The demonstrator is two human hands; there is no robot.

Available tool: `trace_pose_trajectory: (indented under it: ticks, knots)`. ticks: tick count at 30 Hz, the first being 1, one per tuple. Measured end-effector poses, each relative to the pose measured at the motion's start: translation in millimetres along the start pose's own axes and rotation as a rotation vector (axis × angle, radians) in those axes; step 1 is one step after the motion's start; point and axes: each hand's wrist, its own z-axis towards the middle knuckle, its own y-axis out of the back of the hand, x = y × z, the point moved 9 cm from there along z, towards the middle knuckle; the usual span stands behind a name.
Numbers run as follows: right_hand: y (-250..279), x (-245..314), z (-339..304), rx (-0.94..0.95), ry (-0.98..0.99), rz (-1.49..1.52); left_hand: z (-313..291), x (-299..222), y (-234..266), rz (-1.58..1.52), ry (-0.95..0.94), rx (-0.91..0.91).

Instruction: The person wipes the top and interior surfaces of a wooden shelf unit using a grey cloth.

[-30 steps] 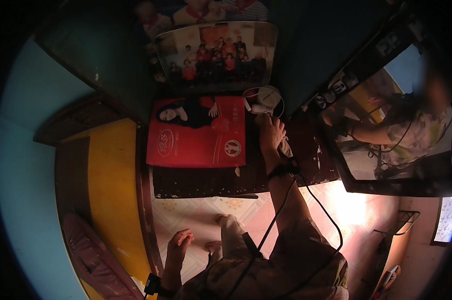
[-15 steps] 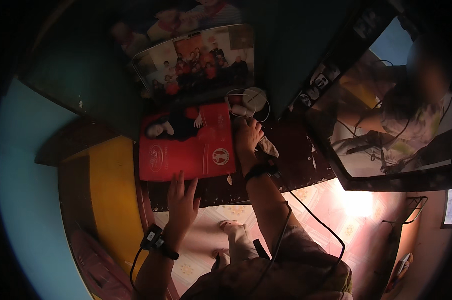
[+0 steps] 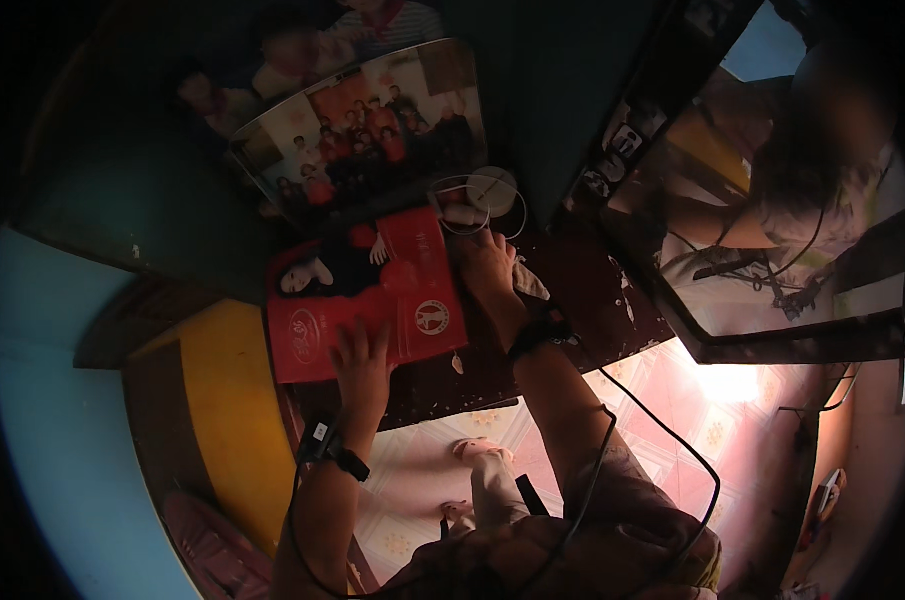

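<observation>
A flat red package (image 3: 372,300) with a printed person in black lies on a dark, worn tabletop. My left hand (image 3: 362,365) rests on its near edge, open with the fingers spread. My right hand (image 3: 487,268) lies just beyond the package's right edge, fingers forward and slightly bent, with no held object visible; its thumb side is dim. Just past those fingers are a round whitish object (image 3: 492,192), a loop of white cable and a small pale piece (image 3: 464,215). Beside the right wrist is a crumpled greyish cloth (image 3: 530,281).
A framed group photo (image 3: 367,130) leans at the back. To the right, a dark-framed mirror (image 3: 742,300) reflects a person. A yellow and brown panel (image 3: 232,400) stands at left. Black cables run from both wristbands. Patterned pink tiles (image 3: 412,480) show below the table edge.
My left hand has moved up and forward onto the package, which now sits slightly turned. The right hand stays by its right side. The whole view has shifted a little.
</observation>
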Motion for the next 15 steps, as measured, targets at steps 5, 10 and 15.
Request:
trace_pose_trajectory:
  ticks: [5, 10, 15]
  knots:
    - [9, 1, -49, 0.097, 0.274, 0.065, 8, 4, 0, -0.022, 0.007, 0.011]
    - [40, -4, -105, 0.090, 0.422, 0.299, 6, 8, -11, -0.045, 0.043, 0.068]
    - [85, -69, -87, -0.264, -0.021, 0.209, 3, 10, -11, -0.037, 0.061, 0.081]
